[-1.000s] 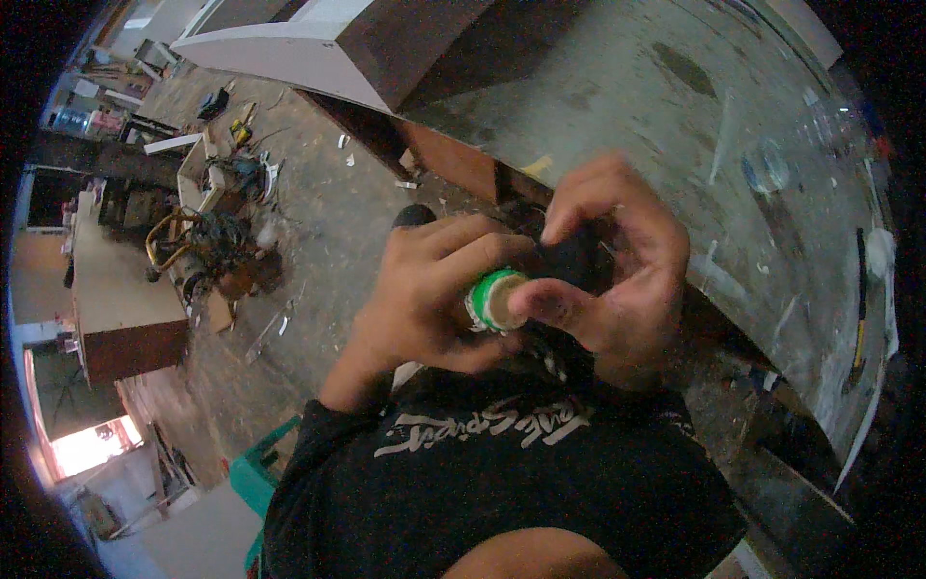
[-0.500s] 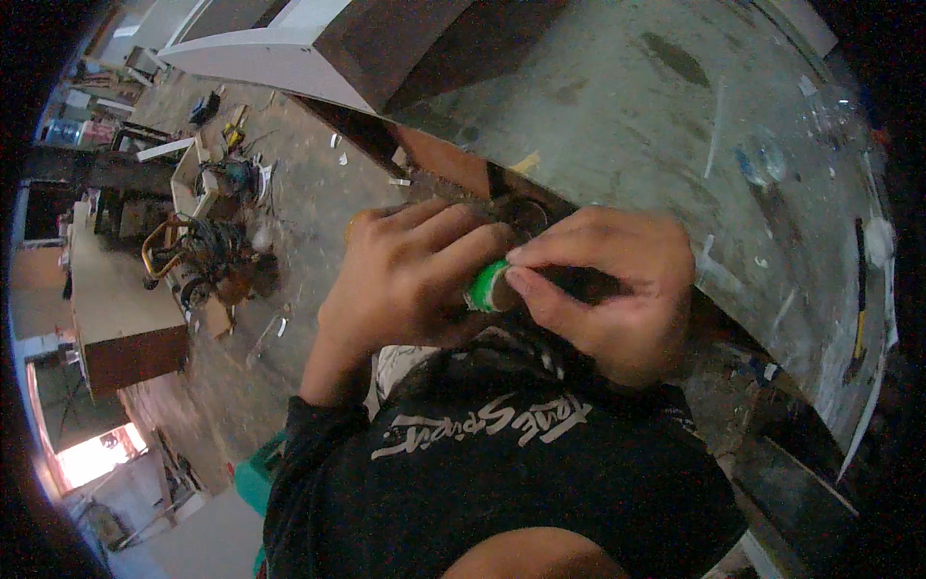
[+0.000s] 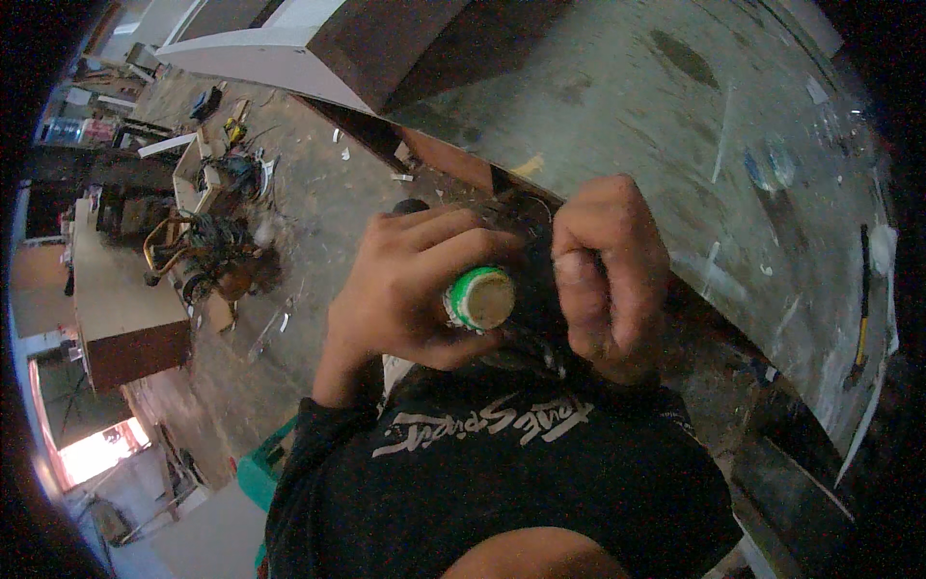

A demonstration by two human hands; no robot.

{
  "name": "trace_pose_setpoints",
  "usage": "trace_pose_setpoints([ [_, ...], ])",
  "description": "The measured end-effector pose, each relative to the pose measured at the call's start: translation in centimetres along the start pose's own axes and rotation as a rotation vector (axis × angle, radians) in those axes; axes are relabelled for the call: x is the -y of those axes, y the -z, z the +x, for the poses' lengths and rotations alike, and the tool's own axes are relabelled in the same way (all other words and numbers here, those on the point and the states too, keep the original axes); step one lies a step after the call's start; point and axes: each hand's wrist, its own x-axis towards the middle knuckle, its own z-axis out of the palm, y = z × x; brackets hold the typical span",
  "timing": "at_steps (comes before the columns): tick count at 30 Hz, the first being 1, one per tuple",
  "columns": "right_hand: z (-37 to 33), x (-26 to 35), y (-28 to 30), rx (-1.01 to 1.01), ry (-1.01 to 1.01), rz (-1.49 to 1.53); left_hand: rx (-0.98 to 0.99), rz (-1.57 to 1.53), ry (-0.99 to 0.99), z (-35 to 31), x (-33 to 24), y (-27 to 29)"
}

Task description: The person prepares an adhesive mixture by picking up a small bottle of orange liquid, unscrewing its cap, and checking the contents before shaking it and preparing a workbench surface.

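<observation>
My left hand (image 3: 410, 280) is wrapped round a small cylindrical thing with a bright green rim and a round, flat tan end (image 3: 487, 296). That end faces up out of the grip; the rest is hidden by the fingers. A dark, rounded tip (image 3: 411, 206) shows just past the knuckles, and I cannot tell whether it belongs to the same thing. To the right, apart from the cylinder, my right hand (image 3: 614, 275) is curled closed with the thumb bent in. Whatever it may hold is hidden.
A large grey-green board surface (image 3: 627, 125) spans the far right, with a clear plastic item (image 3: 769, 166) and a yellow-and-black tool (image 3: 861, 304) on it. A white-edged panel (image 3: 280, 53) stands at the far left. Cables and a yellow-handled machine (image 3: 207, 251) lie on the littered floor.
My right hand has come off the green-rimmed end and moved away to the right, curling closed. The left hand has shifted slightly, and the tan end now faces up in plain sight.
</observation>
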Motion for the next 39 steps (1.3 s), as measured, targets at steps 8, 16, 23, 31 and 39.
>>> trace_pose_setpoints([
  [8,-0.2,-0.7,1.0,0.054,0.106,0.094,-0.046,-0.273,0.01,-0.6,0.7,-0.7],
  [16,-0.1,-0.5,0.1,0.055,0.27,-0.112,0.024,-0.364,0.113,-0.4,-0.4,-0.5],
  [23,0.7,-0.1,0.5,0.198,0.22,-0.036,-0.033,-0.495,0.049,-0.5,-0.6,-1.1],
  [31,-0.2,0.9,0.1,0.18,0.122,0.029,-0.091,-0.774,-0.004,-0.7,-1.8,-3.0],
  [39,-0.8,1.8,0.5,0.056,0.172,-0.097,0.046,-0.774,0.075,-0.8,-1.9,-3.4],
])
